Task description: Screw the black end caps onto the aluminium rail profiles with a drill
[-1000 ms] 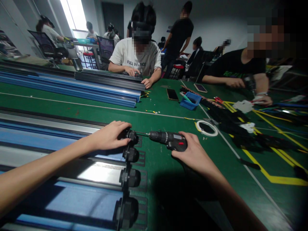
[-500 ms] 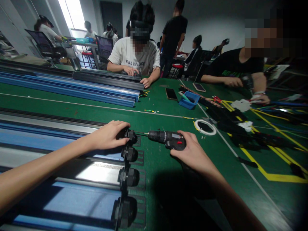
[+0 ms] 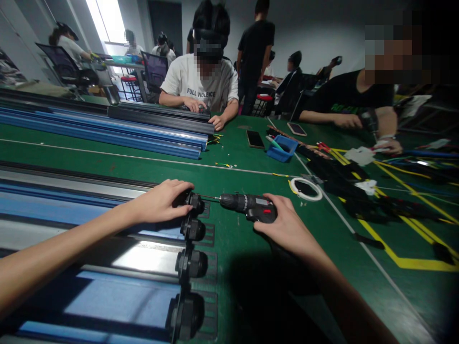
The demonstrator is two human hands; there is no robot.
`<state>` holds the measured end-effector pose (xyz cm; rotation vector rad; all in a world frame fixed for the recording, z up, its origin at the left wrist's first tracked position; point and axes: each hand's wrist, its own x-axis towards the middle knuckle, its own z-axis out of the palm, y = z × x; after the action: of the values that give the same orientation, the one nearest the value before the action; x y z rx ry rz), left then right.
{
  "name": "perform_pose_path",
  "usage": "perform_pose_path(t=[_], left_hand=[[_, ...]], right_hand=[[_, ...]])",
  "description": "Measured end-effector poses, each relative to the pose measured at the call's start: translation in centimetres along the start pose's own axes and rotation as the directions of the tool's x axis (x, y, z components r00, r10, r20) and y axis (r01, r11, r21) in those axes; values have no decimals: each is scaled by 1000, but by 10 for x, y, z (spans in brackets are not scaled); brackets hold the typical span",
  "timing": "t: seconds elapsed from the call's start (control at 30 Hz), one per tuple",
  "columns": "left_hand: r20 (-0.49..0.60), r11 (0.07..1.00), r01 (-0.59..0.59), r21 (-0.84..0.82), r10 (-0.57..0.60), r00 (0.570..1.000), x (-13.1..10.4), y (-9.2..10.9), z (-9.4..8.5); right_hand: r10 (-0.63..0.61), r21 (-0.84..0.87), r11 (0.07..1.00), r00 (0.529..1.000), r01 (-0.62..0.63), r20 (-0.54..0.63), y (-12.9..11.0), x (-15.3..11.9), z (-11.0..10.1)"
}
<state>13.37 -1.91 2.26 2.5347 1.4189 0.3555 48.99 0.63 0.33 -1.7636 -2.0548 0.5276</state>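
Observation:
My right hand [image 3: 285, 220] is wrapped round a black cordless drill [image 3: 247, 205] with a red switch. The drill lies level, its long thin bit [image 3: 210, 198] pointing left at the end of the farthest metal profile. At that end my left hand [image 3: 167, 200] grips the black end cap [image 3: 188, 198], thumb and fingers on either side of its cable gland [image 3: 197, 203]. Whether the bit's tip sits on a screw is hidden. Nearer to me, more blue and silver profiles [image 3: 143, 255] lie side by side, each ending in a black cable gland [image 3: 195, 263].
Across the green table [image 3: 161, 167], a person in a white shirt [image 3: 201, 81] works beside more blue profiles [image 3: 143, 138]. A phone [image 3: 255, 139], a blue bin [image 3: 282, 149] and a white cable coil [image 3: 306, 189] lie beyond the drill. At right, another person [image 3: 351, 102] sits behind loose cables.
Both of my hands and the drill stay almost in place, with the bit still at the end cap. In the background, a standing person in black has shifted slightly left.

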Motion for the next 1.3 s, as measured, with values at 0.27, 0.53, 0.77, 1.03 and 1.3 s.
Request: perform_pose_path(t=[0.27, 0.53, 0.77, 1.03, 1.3], left_hand=[[0, 1000, -20, 7, 20, 1000, 0, 0, 0], [13, 1000, -13, -11, 13, 1000, 0, 1, -2], [8, 1000, -20, -9, 20, 1000, 1, 2, -2], [2, 1000, -25, -2, 25, 1000, 1, 1, -2], [16, 1000, -8, -3, 9, 1000, 1, 3, -3]], right_hand=[[5, 9, 1000, 1000, -5, 3, -1, -1, 0], [0, 12, 1000, 1000, 1, 0, 0, -1, 0], [8, 13, 1000, 1000, -8, 4, -2, 0, -1], [0, 24, 1000, 1000, -1, 2, -2, 0, -1], [8, 31, 999, 1000, -8, -1, -3, 0, -1]])
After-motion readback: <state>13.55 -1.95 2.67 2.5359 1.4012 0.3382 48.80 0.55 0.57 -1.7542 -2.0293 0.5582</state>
